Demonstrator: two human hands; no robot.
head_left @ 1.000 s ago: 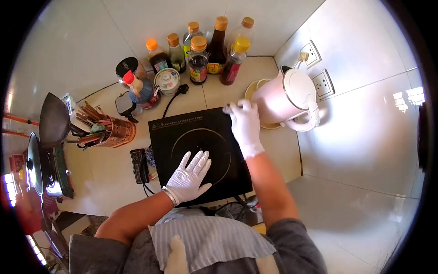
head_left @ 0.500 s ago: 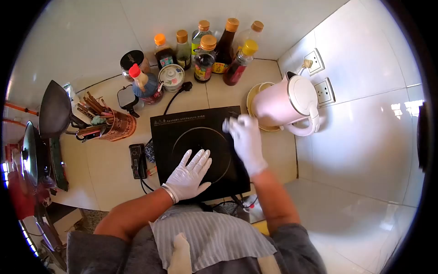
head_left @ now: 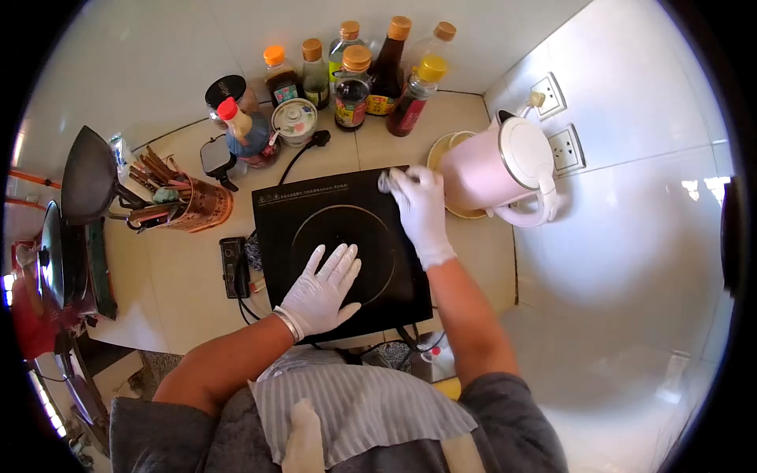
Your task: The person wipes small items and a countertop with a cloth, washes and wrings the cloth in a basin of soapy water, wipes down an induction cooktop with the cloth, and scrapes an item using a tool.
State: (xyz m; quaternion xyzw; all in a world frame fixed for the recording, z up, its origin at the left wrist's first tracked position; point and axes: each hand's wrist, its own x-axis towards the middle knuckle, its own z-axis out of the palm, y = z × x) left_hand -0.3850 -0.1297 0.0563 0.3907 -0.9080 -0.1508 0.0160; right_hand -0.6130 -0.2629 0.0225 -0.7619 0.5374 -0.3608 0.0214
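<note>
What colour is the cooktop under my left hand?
Black; the cooktop shows best in the head view, looking down on it.

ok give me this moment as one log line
left hand: flat on cooktop | right hand: pinching small grey item near cooktop's far right corner | kettle: right of cooktop

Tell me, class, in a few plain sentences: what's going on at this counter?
A person in white gloves leans over a black cooktop. The left hand lies palm-down on it. The right hand pinches a small grey item, too hidden to identify, at the far right corner. A pink kettle stands to the right.
</note>
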